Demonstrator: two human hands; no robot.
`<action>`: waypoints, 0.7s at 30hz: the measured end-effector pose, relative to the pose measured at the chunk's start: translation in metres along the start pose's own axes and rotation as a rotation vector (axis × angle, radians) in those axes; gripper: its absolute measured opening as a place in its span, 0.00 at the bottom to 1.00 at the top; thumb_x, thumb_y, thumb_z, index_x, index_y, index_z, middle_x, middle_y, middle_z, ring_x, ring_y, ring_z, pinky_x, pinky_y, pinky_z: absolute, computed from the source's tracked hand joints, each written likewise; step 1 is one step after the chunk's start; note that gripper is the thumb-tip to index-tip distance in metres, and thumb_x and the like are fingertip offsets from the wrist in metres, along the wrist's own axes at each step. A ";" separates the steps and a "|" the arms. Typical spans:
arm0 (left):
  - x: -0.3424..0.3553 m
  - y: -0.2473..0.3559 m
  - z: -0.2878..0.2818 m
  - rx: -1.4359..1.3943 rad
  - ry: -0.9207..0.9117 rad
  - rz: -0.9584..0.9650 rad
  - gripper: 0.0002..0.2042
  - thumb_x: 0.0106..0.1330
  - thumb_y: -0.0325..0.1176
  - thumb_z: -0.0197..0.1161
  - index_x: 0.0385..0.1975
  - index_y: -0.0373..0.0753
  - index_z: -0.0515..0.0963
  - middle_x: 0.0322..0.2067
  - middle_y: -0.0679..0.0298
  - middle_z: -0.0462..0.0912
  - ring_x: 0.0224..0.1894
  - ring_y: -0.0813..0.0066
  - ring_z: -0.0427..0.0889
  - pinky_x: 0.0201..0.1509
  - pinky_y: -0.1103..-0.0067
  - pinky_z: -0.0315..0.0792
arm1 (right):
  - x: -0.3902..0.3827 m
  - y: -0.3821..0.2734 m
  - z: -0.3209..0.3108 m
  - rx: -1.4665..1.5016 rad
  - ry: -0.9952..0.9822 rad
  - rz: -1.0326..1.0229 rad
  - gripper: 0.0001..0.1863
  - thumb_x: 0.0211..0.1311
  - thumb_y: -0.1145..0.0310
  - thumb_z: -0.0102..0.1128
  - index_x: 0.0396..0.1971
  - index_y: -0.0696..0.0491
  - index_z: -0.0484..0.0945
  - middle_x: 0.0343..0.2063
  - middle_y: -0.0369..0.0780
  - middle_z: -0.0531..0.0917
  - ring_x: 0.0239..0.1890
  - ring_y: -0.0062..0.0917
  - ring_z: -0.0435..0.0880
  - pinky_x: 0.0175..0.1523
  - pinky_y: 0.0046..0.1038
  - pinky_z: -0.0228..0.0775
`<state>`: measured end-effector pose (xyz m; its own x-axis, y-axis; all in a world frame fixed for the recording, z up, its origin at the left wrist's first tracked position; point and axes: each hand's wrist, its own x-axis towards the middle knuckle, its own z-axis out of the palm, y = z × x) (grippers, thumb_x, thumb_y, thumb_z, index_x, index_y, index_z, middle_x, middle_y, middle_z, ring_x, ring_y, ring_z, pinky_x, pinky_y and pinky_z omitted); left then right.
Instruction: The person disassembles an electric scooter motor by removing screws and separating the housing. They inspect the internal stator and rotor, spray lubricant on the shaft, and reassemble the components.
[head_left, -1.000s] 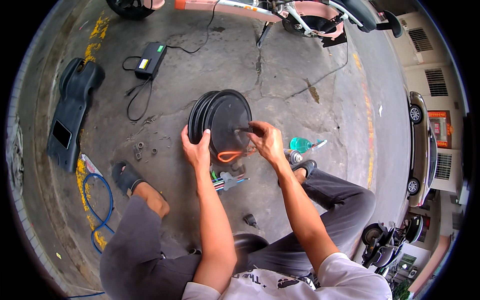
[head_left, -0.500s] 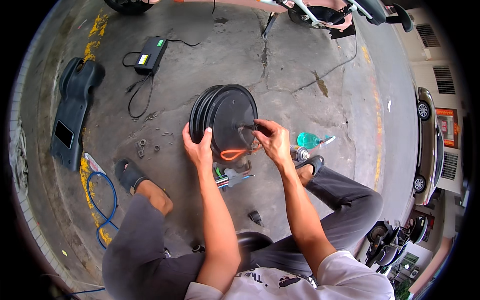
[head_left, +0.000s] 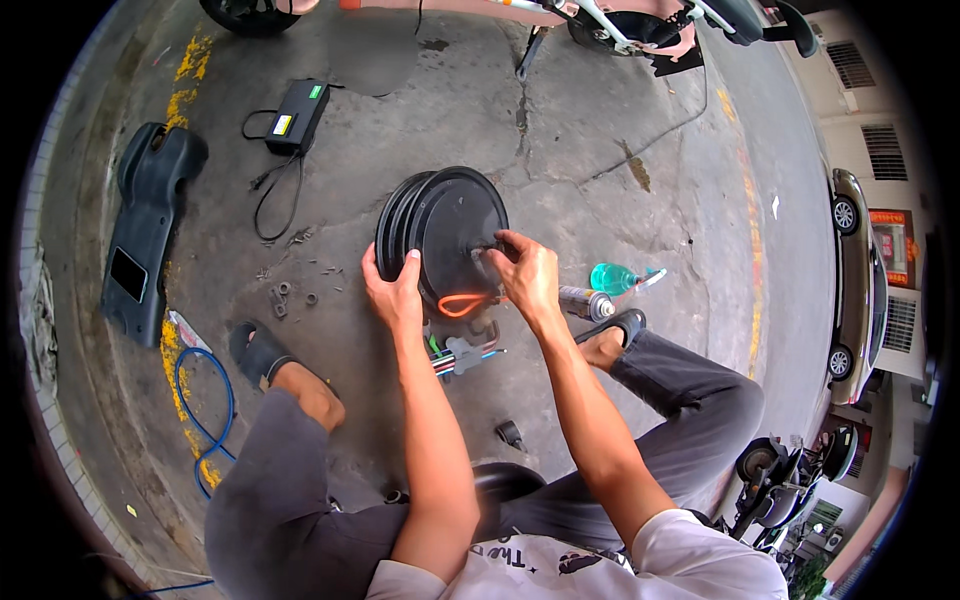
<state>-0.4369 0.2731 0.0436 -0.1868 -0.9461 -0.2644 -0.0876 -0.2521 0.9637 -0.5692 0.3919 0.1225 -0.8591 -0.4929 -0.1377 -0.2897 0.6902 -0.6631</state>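
A black hub motor wheel stands on the concrete floor in front of me, its flat side cover turned to the right. My left hand grips the near left part of the rim, thumb lying on its edge. At the axle in the middle of the cover, my right hand has thumb and fingers pinched together; a small dark piece seems to be between them, too hidden to name. Below the right fingers lies a bright orange loop. A bundle of coloured wires lies just under the wheel.
A black charger box with cords lies far left. Left of it is a long black plastic cover with a phone on it. A spray can and green bottle lie right. Loose nuts are scattered. A pink scooter stands beyond.
My right hand has moved slightly left, closer to the axle, and the dark piece at its fingertips is now mostly covered. My left hand keeps its hold on the rim.
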 end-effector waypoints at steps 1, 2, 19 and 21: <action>0.000 0.000 0.000 0.000 -0.012 0.005 0.30 0.61 0.35 0.73 0.61 0.29 0.72 0.54 0.54 0.81 0.55 0.67 0.79 0.64 0.73 0.70 | -0.001 -0.002 -0.001 -0.030 0.007 0.011 0.20 0.58 0.68 0.70 0.51 0.58 0.85 0.38 0.52 0.88 0.41 0.40 0.90 0.48 0.34 0.80; 0.000 0.000 -0.001 0.003 -0.020 0.007 0.30 0.61 0.35 0.73 0.61 0.29 0.72 0.54 0.54 0.80 0.55 0.67 0.79 0.64 0.73 0.70 | -0.004 -0.004 -0.001 -0.059 0.010 0.022 0.20 0.58 0.69 0.70 0.51 0.58 0.85 0.38 0.52 0.89 0.41 0.40 0.90 0.48 0.34 0.80; -0.003 -0.001 -0.005 -0.058 -0.018 0.011 0.31 0.57 0.37 0.75 0.61 0.34 0.74 0.52 0.53 0.82 0.54 0.60 0.80 0.62 0.68 0.71 | -0.005 -0.002 -0.005 0.100 0.002 0.141 0.18 0.56 0.70 0.71 0.47 0.61 0.86 0.38 0.51 0.90 0.40 0.33 0.91 0.48 0.31 0.80; -0.007 -0.003 -0.009 -0.068 -0.042 0.009 0.30 0.57 0.35 0.74 0.60 0.33 0.74 0.52 0.54 0.81 0.54 0.61 0.80 0.62 0.69 0.71 | -0.013 -0.004 -0.008 0.116 0.000 0.171 0.18 0.56 0.71 0.72 0.47 0.61 0.86 0.38 0.51 0.90 0.40 0.32 0.91 0.48 0.31 0.80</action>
<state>-0.4269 0.2787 0.0428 -0.2284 -0.9395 -0.2552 -0.0189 -0.2578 0.9660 -0.5603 0.3997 0.1331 -0.8917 -0.3739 -0.2551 -0.0895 0.6981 -0.7103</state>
